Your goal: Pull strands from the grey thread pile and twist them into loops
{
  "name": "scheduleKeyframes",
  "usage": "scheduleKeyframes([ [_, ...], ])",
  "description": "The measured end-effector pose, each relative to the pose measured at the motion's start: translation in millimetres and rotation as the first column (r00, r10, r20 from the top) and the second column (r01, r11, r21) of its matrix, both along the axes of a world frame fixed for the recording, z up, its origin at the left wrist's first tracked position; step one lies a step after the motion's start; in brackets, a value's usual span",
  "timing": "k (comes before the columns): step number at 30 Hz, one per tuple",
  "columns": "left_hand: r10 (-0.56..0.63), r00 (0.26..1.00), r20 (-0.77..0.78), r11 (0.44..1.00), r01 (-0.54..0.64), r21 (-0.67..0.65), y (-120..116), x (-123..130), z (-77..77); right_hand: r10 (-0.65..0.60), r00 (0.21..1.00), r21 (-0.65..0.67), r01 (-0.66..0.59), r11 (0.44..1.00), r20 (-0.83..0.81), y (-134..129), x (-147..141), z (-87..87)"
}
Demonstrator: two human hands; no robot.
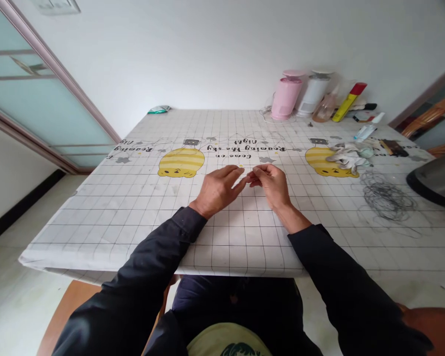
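Note:
Above the middle of the white checked tablecloth (133, 207), my left hand (220, 189) and my right hand (270, 183) are close together, fingertips almost touching. The left fingers are bent toward the right hand, with a gap between thumb and forefinger and nothing visible in it. My right thumb and forefinger are pinched together; whatever they hold, if anything, is too small to name. Printed text and a yellow striped bear (181, 162) show on the cloth beyond the hands.
On the right lie a tangle of dark thin wire (387, 198), a crumpled cloth (350, 155) and a dark metallic object (437, 178). A pink cylinder (287, 98), a white cylinder (313, 94), a bottle (323, 109) and a yellow-red tube (348, 103) stand near the wall.

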State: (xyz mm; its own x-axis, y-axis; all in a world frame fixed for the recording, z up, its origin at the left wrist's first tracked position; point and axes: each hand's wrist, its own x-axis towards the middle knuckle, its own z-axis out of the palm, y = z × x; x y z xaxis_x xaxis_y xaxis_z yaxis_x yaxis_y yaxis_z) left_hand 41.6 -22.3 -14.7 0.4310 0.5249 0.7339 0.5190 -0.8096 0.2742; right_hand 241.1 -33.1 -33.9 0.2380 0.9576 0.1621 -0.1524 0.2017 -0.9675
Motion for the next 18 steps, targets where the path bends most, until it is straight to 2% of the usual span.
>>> scheduleKeyframes([
  [3,0.042,0.996,-0.083,0.996,-0.048,-0.075,-1,6,-10.8,-0.008,1.0,0.021,0.008,1.0,-0.006,-1,-3,-1.3],
  [7,0.037,0.984,-0.175,0.997,-0.047,-0.054,7,1,-13.6,0.049,0.996,-0.009,-0.049,0.999,0.078,-2,0,2.0],
  [9,-0.006,0.981,-0.192,1.0,0.0,-0.027,10,-2,-11.0,0.067,0.973,0.012,-0.071,0.997,0.223,-1,6,3.5],
  [12,-0.094,0.972,-0.216,0.995,0.089,-0.032,11,-4,-7.7,0.006,0.87,0.141,-0.086,0.986,0.493,1,14,2.8],
  [15,-0.152,0.979,-0.137,0.978,0.129,-0.162,9,-3,-6.4,-0.047,0.763,0.246,-0.15,0.958,0.645,1,18,-0.3],
  [17,-0.109,0.994,0.005,0.939,0.104,-0.329,7,-2,-4.0,-0.075,0.717,0.286,-0.178,0.942,0.693,0,17,-2.2],
  [18,-0.059,0.995,0.082,0.896,0.089,-0.434,6,-1,-1.5,-0.096,0.704,0.304,-0.176,0.936,0.703,0,16,-2.9],
])
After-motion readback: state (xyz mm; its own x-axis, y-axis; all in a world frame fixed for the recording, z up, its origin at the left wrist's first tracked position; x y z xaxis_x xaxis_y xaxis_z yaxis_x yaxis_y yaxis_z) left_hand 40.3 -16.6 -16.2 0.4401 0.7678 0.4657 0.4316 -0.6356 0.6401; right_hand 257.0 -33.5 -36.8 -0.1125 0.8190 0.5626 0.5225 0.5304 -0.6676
